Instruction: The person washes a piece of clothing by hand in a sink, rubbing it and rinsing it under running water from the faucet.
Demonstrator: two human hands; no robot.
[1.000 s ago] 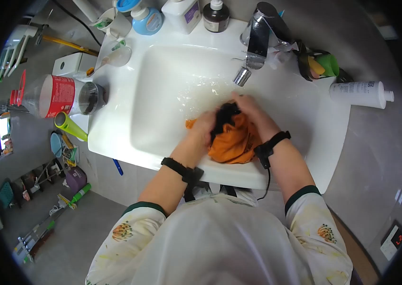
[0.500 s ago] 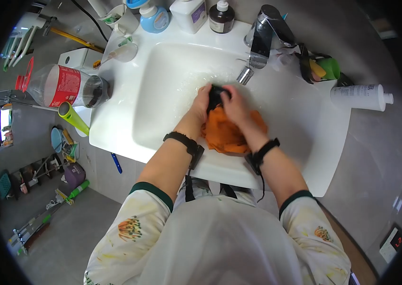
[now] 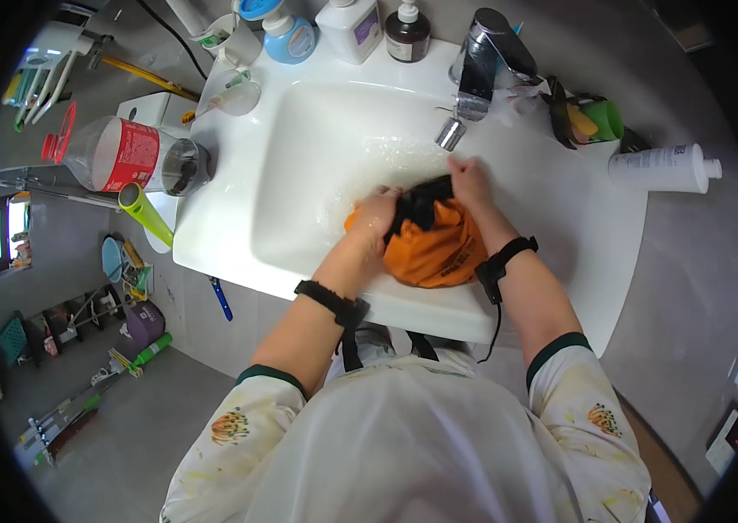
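An orange fabric item with a black band (image 3: 435, 248) and dark lettering lies bunched in the front of the white sink (image 3: 286, 235). My left hand (image 3: 375, 215) is closed around its left side, by the black part. At the upper right, my right hand (image 3: 472, 185) pinches the end of the black band, which is stretched between both hands. Suds and water (image 3: 391, 157) cover the basin floor behind the fabric. The chrome faucet (image 3: 476, 87) stands just beyond my right hand, its nozzle pointing into the basin.
Along the back rim stand a blue pump bottle (image 3: 289, 39), a white bottle (image 3: 352, 30) and a brown bottle (image 3: 408, 35). A large plastic bottle (image 3: 134, 155) is at the left. On the right are a black holder (image 3: 565, 118) and a white bottle (image 3: 661, 168).
My hands have moved apart, the right one going outward to the right. The black band is now stretched between them, and the orange fabric has spread out and bulged.
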